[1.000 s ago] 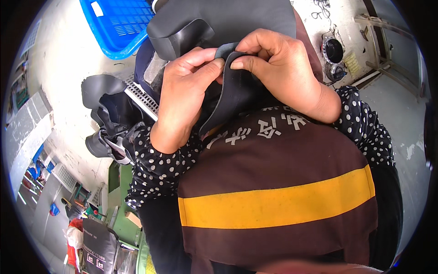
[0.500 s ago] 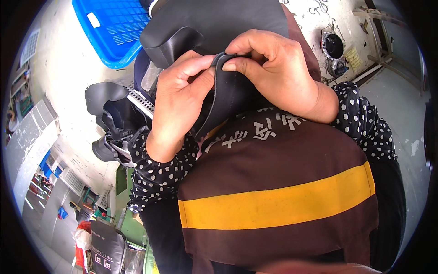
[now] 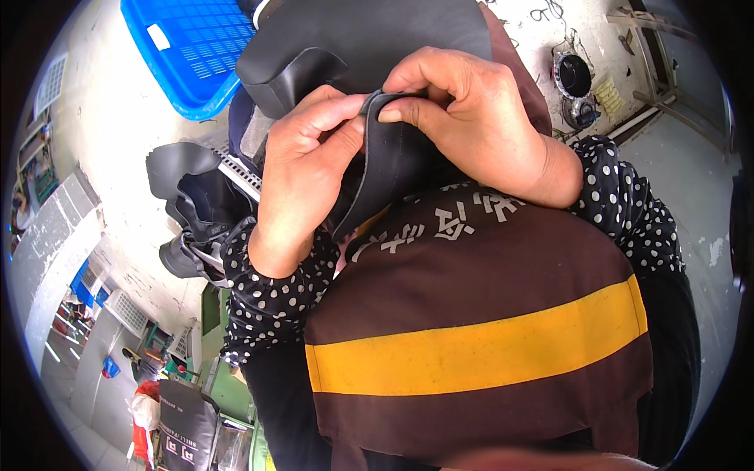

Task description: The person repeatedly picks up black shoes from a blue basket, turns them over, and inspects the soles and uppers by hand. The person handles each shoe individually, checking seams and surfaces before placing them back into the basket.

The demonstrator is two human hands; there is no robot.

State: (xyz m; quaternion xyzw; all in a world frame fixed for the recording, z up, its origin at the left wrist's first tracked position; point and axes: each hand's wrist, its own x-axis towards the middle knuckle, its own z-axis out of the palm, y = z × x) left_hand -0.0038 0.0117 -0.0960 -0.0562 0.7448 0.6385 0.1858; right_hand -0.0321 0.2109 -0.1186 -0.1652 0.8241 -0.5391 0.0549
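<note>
A sheet of black leather-like material (image 3: 385, 149) is pinched between both my hands above my lap, its edge folded over at the top. My left hand (image 3: 306, 157) grips that edge between thumb and forefinger. Close beside it, my right hand (image 3: 479, 118) pinches the same fold, thumb in front and fingers behind. The lower part of the piece hangs toward my brown apron (image 3: 471, 267) with its yellow band. Beyond my hands lies more black material (image 3: 377, 39), with a curved cut flap at its left.
A blue plastic basket (image 3: 188, 47) stands at the far left. Black pieces (image 3: 196, 188) are heaped left of my left forearm. At the far right, a round dark object (image 3: 572, 76) lies on the stained pale surface. A green bench (image 3: 236, 385) is at the lower left.
Both hands have shifted very slightly left with the black piece, and the right thumb has slid a little left along the fold. The grip is otherwise the same.
</note>
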